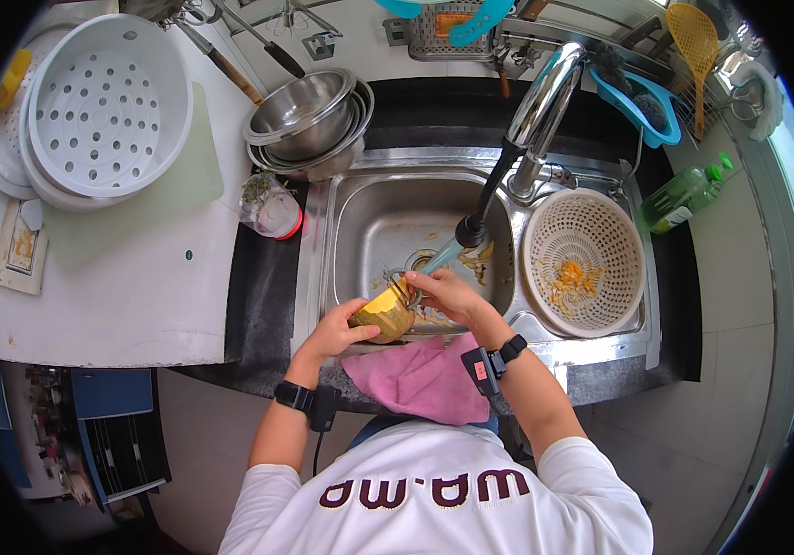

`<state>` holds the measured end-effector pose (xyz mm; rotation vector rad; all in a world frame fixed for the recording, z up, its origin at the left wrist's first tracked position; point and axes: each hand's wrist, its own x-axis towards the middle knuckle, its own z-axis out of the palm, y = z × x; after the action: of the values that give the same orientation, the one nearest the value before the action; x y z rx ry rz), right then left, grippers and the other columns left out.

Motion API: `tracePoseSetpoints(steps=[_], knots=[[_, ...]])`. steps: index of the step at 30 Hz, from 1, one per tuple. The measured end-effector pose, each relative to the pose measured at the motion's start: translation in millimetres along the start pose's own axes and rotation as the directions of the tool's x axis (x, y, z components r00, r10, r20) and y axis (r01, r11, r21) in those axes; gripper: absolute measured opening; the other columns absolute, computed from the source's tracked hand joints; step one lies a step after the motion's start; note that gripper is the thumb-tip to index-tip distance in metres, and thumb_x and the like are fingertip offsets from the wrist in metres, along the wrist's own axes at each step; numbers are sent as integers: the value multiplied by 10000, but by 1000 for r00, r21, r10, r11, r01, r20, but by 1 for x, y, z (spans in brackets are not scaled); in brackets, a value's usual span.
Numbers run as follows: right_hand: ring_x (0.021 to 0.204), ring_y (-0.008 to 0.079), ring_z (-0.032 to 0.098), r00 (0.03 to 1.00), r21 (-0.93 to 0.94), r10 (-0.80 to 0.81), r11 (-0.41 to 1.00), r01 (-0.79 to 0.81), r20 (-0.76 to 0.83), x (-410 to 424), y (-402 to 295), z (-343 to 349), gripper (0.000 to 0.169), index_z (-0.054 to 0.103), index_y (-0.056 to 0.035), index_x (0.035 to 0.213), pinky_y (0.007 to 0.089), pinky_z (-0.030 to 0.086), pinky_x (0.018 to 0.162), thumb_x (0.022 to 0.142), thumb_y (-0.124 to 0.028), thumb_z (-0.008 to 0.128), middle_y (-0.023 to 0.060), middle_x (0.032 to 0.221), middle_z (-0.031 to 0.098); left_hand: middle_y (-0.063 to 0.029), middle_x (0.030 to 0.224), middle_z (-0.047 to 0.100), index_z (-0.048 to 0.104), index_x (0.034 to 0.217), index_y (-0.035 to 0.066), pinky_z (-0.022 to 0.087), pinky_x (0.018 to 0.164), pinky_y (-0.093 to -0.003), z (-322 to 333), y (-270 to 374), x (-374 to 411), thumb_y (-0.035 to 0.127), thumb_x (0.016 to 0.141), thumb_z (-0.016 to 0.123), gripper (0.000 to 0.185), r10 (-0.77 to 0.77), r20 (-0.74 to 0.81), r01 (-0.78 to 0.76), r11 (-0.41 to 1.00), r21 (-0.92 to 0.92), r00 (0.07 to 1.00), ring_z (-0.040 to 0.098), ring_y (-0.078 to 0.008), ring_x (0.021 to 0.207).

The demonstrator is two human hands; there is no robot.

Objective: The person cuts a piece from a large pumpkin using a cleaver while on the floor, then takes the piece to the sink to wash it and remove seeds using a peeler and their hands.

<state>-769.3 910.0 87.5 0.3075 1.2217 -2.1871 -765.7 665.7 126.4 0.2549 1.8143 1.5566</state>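
Over the near side of the steel sink (383,201), my left hand (336,331) grips a piece of pumpkin (386,320). Its yellow flesh shows at the top, and mottled skin covers the lower part. My right hand (449,295) holds a grey-green peeler (414,298) against the pumpkin's upper right edge; the fingers partly hide its handle. Peel scraps (478,263) lie in the sink around the drain. The faucet's pull-down hose (487,198) hangs just beyond my right hand.
A plastic colander (534,229) with orange scraps stands right of the sink. Nested steel bowls (300,104) and a jar (268,211) are at the left. A pink cloth (418,385) drapes over the front edge. A green bottle (678,198) stands at right; a white strainer (102,166) sits far left.
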Motion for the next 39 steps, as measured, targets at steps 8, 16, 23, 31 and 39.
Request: tracePoseSetpoints(steps=[8,16,23,31,39], knots=[[950,165,597,972,262,110,964,-53,-207,19,55,-30,261,585,-53,950,376,507,844,894,-307,601,46,955,627,-37,1040,602,538,1138,-7,438,858,-251,-10,-10,-9,113,791,712,406,-58,51,63,993,-100,997,554,-112,965],[882,113,550,998,135,-11,991,4,57,7,20,-16,303,621,-57,862,293,452,786,891,-358,604,18,942,603,-40,1059,597,523,1161,-5,435,874,-256,-4,-8,-8,92,797,704,417,-55,57,61,992,-108,997,549,-114,982],[903,91,551,983,304,71,952,-17,-168,22,61,-20,251,619,-95,909,297,458,781,887,-345,602,9,957,623,-35,1078,596,531,1160,11,432,890,-259,-13,-45,-18,80,786,714,422,-10,11,13,964,-265,1000,549,-119,997],[824,108,526,999,154,43,987,-44,11,11,17,1,329,580,-88,847,290,431,746,880,-415,600,-6,883,571,-31,1089,593,531,1151,30,420,918,-262,-11,-33,-12,42,796,696,392,-54,39,63,956,-285,998,548,-126,1014],[803,106,570,985,286,26,958,25,-173,24,70,-22,270,578,-100,822,273,453,710,900,-359,578,-2,873,577,-33,1161,573,527,1186,50,412,943,-278,-9,-58,-16,16,778,705,446,-2,2,2,942,-335,1000,529,-134,1073]])
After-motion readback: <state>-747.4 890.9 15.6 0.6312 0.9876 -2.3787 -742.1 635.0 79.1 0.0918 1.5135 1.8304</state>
